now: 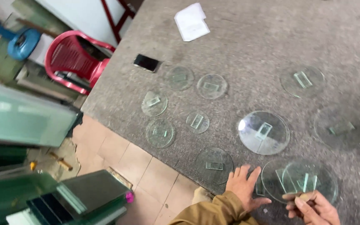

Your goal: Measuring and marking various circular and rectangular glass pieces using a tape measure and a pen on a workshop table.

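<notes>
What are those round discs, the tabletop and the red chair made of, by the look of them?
Round discs: apparently clear glass, see-through with greenish edges and bright glare.
Tabletop: looks like grey felt or carpet, matt and mottled; hard to be sure.
Red chair: probably moulded plastic, smooth and slightly glossy.
The right hand holds one disc.

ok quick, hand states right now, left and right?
Left hand: open, fingers spread flat on the grey table, holding nothing.
Right hand: closed, pinching the edge of a round glass disc.
</notes>
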